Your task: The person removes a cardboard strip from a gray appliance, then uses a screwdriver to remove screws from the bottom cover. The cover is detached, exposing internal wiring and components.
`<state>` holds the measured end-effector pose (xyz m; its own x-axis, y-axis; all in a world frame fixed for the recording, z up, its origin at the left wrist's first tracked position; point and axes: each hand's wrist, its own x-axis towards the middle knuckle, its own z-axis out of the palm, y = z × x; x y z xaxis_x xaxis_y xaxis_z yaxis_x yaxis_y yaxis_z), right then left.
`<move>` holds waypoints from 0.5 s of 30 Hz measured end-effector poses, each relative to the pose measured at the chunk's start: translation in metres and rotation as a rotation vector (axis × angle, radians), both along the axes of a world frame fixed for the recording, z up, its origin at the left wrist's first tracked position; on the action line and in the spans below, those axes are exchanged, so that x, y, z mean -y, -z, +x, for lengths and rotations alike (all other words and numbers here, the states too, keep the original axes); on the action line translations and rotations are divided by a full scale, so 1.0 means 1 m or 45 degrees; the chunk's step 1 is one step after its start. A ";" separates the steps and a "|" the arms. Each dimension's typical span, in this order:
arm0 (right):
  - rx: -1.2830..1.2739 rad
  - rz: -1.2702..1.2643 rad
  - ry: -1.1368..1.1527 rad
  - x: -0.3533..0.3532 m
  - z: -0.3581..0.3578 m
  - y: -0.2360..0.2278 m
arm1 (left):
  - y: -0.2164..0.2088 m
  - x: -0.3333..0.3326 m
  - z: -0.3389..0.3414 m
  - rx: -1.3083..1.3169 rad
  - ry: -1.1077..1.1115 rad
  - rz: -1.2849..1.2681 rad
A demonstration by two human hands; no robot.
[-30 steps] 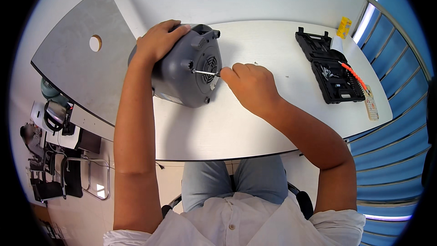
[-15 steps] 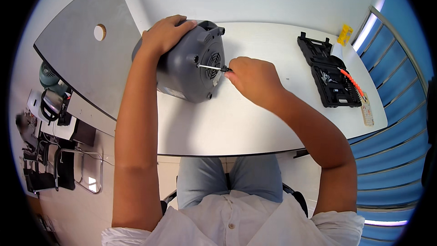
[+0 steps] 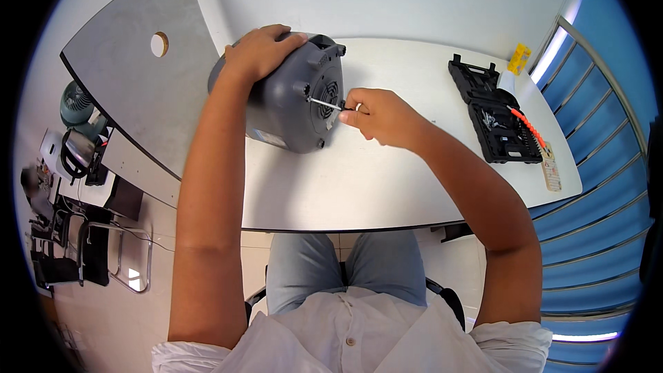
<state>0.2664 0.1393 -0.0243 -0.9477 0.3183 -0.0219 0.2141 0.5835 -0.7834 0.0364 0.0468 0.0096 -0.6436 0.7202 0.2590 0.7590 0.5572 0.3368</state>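
A dark grey rounded appliance (image 3: 280, 107) lies on its side on the white table, its base with a round vent and small feet turned to the right. Draped over its upper side is my left hand (image 3: 262, 52), open, fingers spread and pressed against the casing. In my right hand (image 3: 380, 116), closed, is a screwdriver (image 3: 324, 103), its handle mostly hidden by the fingers. The metal shaft points left, and its tip sits at a dark recess beside the upper foot of the base.
On the right lies an open black tool case (image 3: 501, 124) with bits, a flexible orange shaft (image 3: 528, 128) across it. A yellow item (image 3: 519, 59) and a pale remote control (image 3: 551, 169) are nearby. A grey panel (image 3: 131, 62) rises at left; metal railing (image 3: 604, 62) borders the right.
The view has shifted slightly, so the appliance appears a little farther right. My right hand has turned around the handle, its fingers placed differently; the screwdriver tip stays at the same recess.
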 end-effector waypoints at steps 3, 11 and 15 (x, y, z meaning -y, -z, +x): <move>0.164 -0.531 -0.192 -0.025 -0.004 0.003 | -0.002 0.003 0.008 -0.035 -0.008 0.001; 0.112 -0.049 -0.028 -0.013 -0.001 0.006 | -0.001 0.008 0.015 -0.064 -0.038 -0.003; -0.466 1.273 0.078 0.003 0.002 0.034 | -0.002 0.010 0.018 -0.071 -0.041 -0.005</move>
<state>0.2689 0.1358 -0.0580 -0.8255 0.0814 0.5586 0.1135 0.9933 0.0230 0.0540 0.0368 0.0120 -0.6513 0.7003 0.2922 0.7580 0.5830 0.2925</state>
